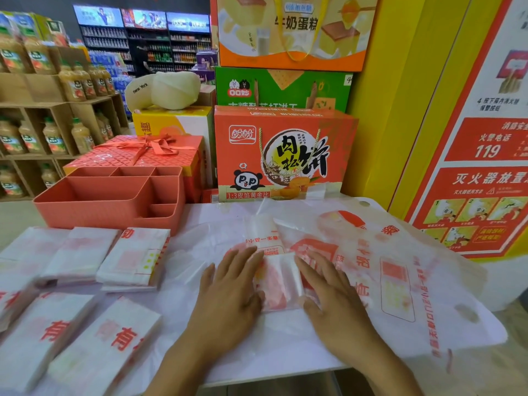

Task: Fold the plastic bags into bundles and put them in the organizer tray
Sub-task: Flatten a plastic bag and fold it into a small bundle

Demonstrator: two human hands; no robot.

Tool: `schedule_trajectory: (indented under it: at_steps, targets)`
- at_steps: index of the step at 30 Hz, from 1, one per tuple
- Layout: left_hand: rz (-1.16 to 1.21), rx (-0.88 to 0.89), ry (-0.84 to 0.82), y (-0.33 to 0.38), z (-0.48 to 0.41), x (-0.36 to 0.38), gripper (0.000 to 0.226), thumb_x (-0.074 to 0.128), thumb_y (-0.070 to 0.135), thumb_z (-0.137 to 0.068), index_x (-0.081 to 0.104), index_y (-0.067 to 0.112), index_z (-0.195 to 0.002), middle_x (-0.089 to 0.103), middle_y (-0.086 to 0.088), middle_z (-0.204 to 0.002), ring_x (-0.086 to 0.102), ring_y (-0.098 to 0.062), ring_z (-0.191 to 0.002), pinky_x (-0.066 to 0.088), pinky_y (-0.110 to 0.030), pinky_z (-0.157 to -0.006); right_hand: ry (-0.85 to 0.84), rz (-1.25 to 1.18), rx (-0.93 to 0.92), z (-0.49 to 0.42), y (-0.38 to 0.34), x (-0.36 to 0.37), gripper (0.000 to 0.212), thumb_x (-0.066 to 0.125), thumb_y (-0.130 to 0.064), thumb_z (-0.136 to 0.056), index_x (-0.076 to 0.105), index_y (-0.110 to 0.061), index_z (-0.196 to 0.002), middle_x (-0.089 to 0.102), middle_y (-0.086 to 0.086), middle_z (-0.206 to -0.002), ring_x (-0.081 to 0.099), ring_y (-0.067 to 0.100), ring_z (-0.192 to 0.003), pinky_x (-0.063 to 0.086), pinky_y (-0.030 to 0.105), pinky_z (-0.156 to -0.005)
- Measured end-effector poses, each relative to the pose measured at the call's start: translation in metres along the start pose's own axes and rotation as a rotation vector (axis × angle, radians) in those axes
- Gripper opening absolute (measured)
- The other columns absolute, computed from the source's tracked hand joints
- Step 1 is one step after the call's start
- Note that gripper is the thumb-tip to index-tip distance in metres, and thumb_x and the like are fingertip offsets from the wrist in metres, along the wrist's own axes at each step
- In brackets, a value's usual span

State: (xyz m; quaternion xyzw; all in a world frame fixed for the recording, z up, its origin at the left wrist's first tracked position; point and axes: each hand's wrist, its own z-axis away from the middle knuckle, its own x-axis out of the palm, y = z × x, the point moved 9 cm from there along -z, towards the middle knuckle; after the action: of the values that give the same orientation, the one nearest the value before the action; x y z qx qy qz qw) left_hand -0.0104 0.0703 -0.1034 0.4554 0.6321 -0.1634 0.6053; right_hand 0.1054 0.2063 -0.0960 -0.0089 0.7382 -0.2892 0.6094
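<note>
A partly folded translucent plastic bag [278, 281] with red print lies on the white table, a narrow strip of it running away from me. My left hand [231, 292] presses flat on its left side. My right hand [331, 295] lies flat on its right side, fingers straight. Under and right of it spreads a large unfolded bag [400, 278]. Several folded white bundles [131, 258] sit at the left. The salmon organizer tray [111, 195] stands at the back left, its compartments holding nothing I can see.
Orange snack cartons [283, 152] and a red gift box [143, 152] stand behind the table. A yellow wall with a red fire-safety poster [480, 181] is at the right. Shelves of juice bottles [43, 81] fill the left background.
</note>
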Motion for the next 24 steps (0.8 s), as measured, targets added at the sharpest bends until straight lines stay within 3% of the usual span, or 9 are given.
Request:
schedule_trajectory:
  at_steps: [2,4,6,9,13,19,24]
  targets:
    - [-0.061,-0.011,-0.131,0.001,-0.003,0.011,0.078,0.003,0.056,-0.084,0.003,0.041,-0.16,-0.008,0.026,-0.165,-0.01,-0.004,-0.154,-0.001,-0.05,-0.125,-0.127,0.037,-0.037,-0.005,-0.003,0.001,0.076,0.045,-0.032,-0.104,-0.006,-0.054,-0.156,-0.018,-0.034,-0.16,-0.01,0.005,-0.152,0.007,0.041,-0.126]
    - [-0.095,-0.012,-0.25,0.001,-0.008,0.014,0.064,0.014,0.051,-0.1,0.002,0.038,-0.161,-0.005,0.022,-0.167,-0.007,-0.006,-0.155,-0.005,-0.052,-0.124,-0.276,0.076,-0.08,-0.012,-0.002,0.003,0.083,0.05,-0.038,-0.098,-0.007,-0.052,-0.157,-0.021,-0.033,-0.159,-0.016,0.003,-0.149,-0.001,0.041,-0.125]
    - [-0.121,0.017,-0.313,0.0,-0.015,0.01,0.062,0.03,0.046,-0.105,0.007,0.037,-0.162,0.001,0.02,-0.168,-0.001,-0.007,-0.155,0.001,-0.051,-0.124,-0.336,0.137,-0.132,-0.02,0.0,0.005,0.089,0.055,-0.048,-0.091,-0.003,-0.047,-0.159,-0.018,-0.029,-0.161,-0.019,0.003,-0.149,-0.004,0.04,-0.123]
    - [-0.028,0.073,-0.273,-0.004,-0.028,-0.002,0.061,0.044,0.045,-0.099,0.03,0.035,-0.157,0.024,0.017,-0.164,0.024,-0.01,-0.15,0.017,-0.043,-0.121,-0.238,0.154,-0.179,-0.027,0.003,0.007,0.088,0.045,-0.059,-0.084,0.002,-0.044,-0.159,-0.009,-0.025,-0.165,-0.014,0.006,-0.153,-0.001,0.036,-0.124]
    - [0.167,0.133,-0.071,-0.009,-0.03,-0.009,0.062,0.05,0.02,-0.078,0.06,0.024,-0.139,0.057,0.01,-0.144,0.056,-0.018,-0.128,0.042,-0.038,-0.11,-0.103,0.13,-0.232,-0.024,0.004,0.007,0.089,0.03,-0.071,-0.076,0.012,-0.043,-0.159,0.007,-0.029,-0.163,0.0,-0.005,-0.15,0.008,0.027,-0.125]
    - [0.18,0.171,0.07,-0.014,-0.032,-0.011,0.053,0.055,0.016,-0.082,0.063,0.029,-0.133,0.065,0.012,-0.134,0.061,-0.016,-0.121,0.049,-0.042,-0.103,-0.001,-0.189,-0.159,-0.02,0.009,-0.011,0.054,0.04,-0.073,-0.094,0.038,-0.054,-0.145,0.034,-0.046,-0.135,0.029,-0.027,-0.125,0.028,0.006,-0.097]
    - [0.159,0.19,0.05,-0.011,-0.032,-0.011,0.055,0.055,0.017,-0.075,0.066,0.028,-0.128,0.064,0.012,-0.132,0.059,-0.014,-0.122,0.048,-0.042,-0.104,0.015,-0.27,-0.136,-0.026,0.016,-0.009,0.045,0.064,-0.056,-0.092,0.054,-0.051,-0.135,0.049,-0.037,-0.126,0.045,-0.011,-0.122,0.044,0.02,-0.102]
